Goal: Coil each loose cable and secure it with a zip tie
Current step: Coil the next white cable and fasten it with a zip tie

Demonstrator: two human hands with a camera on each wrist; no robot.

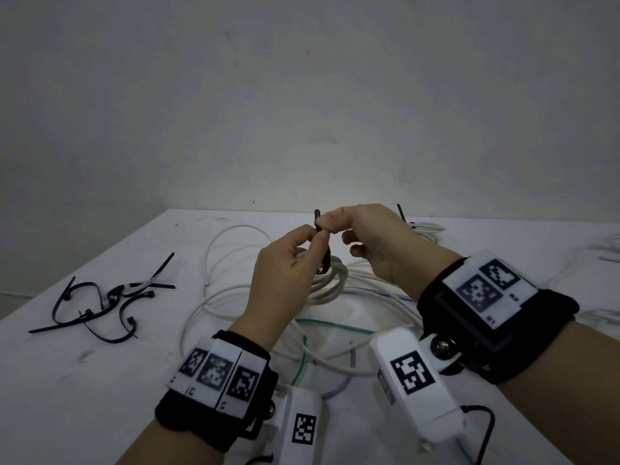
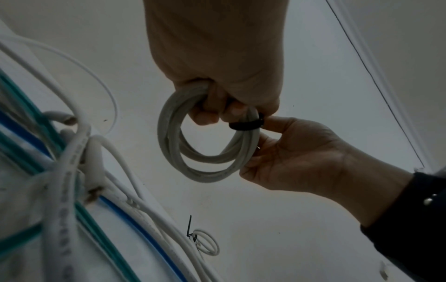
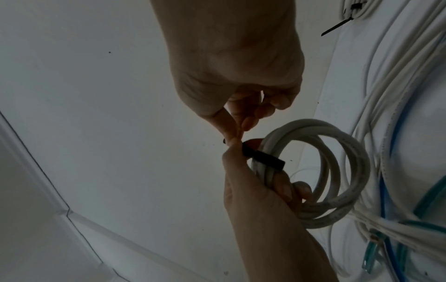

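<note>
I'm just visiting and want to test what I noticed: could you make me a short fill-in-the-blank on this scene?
1. The zip tie around the coil is coloured ____.
2. The coil is held in the ____ hand.
3. The spare ties lie on the ____.
4. The coil's cable is coloured ____.

Missing words: black; left; table; white

Head cam: above and behind both wrists, looking forward and down across the bench (image 1: 100,380) to its far edge and the wall. Left wrist cam: close, under the left hand (image 2: 217,63), facing along it, upward past the fingers (image 2: 205,116). Right wrist cam: same setup under the right hand (image 3: 236,66). All three share the white cable coil (image 1: 330,283) with its black zip tie (image 3: 264,159), and both hands.
</note>
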